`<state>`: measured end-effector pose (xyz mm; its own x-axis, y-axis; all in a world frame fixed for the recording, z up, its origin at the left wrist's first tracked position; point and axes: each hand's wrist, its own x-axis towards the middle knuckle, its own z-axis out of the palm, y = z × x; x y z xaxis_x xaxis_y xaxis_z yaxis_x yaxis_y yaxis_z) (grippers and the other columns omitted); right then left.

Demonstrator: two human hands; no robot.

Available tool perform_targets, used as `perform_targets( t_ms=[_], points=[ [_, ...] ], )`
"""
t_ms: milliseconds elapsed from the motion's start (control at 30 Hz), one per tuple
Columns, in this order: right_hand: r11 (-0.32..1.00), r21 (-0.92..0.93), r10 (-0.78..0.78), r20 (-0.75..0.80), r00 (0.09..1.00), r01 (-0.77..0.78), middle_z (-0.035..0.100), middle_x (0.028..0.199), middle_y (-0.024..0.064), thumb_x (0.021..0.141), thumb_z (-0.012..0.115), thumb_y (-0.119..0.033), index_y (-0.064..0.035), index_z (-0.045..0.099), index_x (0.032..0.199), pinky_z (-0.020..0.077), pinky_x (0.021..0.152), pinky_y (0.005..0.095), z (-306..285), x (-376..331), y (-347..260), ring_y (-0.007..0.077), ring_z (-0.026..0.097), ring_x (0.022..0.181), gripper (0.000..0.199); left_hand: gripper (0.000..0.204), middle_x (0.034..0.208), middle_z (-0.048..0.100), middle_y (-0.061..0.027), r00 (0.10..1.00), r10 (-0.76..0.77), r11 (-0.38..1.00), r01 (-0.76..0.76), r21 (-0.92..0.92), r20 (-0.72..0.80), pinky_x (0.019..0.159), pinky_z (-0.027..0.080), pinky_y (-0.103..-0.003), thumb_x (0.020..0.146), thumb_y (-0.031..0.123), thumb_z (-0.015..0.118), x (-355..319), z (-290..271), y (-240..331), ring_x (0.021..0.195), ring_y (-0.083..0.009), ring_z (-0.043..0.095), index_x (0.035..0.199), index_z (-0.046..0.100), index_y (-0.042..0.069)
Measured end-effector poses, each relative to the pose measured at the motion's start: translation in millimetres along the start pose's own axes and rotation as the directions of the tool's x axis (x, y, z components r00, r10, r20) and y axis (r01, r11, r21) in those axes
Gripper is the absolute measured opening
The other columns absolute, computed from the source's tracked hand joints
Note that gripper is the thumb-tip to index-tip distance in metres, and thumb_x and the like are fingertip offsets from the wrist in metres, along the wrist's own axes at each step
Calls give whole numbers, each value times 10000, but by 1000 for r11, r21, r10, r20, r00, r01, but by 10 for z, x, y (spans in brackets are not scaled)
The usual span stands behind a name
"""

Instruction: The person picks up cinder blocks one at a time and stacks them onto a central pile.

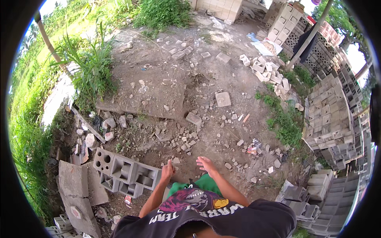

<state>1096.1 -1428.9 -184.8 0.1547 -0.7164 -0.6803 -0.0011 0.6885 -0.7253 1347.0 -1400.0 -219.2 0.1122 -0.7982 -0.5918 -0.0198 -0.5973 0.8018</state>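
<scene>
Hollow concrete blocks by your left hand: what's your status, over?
Left hand open, at the end of the grey hollow block stack, contact unclear. Right hand open, holding nothing. Rubble strewn on the dirt ahead.

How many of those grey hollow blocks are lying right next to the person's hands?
2, though rubble may hide more. The upper hollow block lies by the left hand; the lower hollow block sits against it. The right hand is empty.

Left hand (167, 169): empty, fingers loosely curled, forearm bare and rising from the lower edge. Right hand (205, 163): empty, palm down, fingers spread and extended forward, forearm bare, angled inward from the lower right.
</scene>
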Motion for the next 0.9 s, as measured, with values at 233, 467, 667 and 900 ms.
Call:
perform_targets(
  t_ms=[233, 467, 667, 900],
  points=[
    [963, 233, -93, -198, 976, 139, 611, 1204, 104, 919, 553, -456, -75, 531, 1257, 467, 881, 390, -1463, -222, 54, 224, 581, 1095, 510, 584, 605, 572, -67, 981, 129, 991, -121, -63, 144, 465, 388, -286, 971, 518, 359, 507, 1485, 392, 506, -148, 519, 655, 529, 57],
    [845, 442, -71, -467, 882, 302, 628, 1154, 98, 920, 568, -399, -61, 575, 1186, 485, 843, 376, -2724, -513, 250, 211, 603, 1050, 430, 429, 751, 632, -73, 902, 72, 986, -129, 108, 425, 568, 454, -282, 965, 374, 385, 669, 3029, 502, 617, -141, 575, 870, 617, 27],
    [659, 543, 4, -695, 719, 521, 634, 1135, 90, 924, 559, -370, -64, 573, 1185, 482, 840, 368, -3300, -912, 515, 203, 600, 1040, 402, 300, 809, 641, -44, 680, 32, 932, -285, 224, 733, 643, 464, -284, 891, 247, 399, 529, 4131, 887, 689, -137, 601, 886, 624, 48],
    [516, 558, 156, -807, 569, 650, 614, 1178, 98, 942, 535, -360, -73, 551, 1210, 471, 872, 372, -3551, -1181, 706, 224, 589, 1071, 393, 250, 823, 650, -31, 493, -101, 799, -477, 365, 864, 663, 470, -270, 887, 135, 415, 389, 5239, 1056, 732, -123, 614, 875, 647, 43]
  ],
)
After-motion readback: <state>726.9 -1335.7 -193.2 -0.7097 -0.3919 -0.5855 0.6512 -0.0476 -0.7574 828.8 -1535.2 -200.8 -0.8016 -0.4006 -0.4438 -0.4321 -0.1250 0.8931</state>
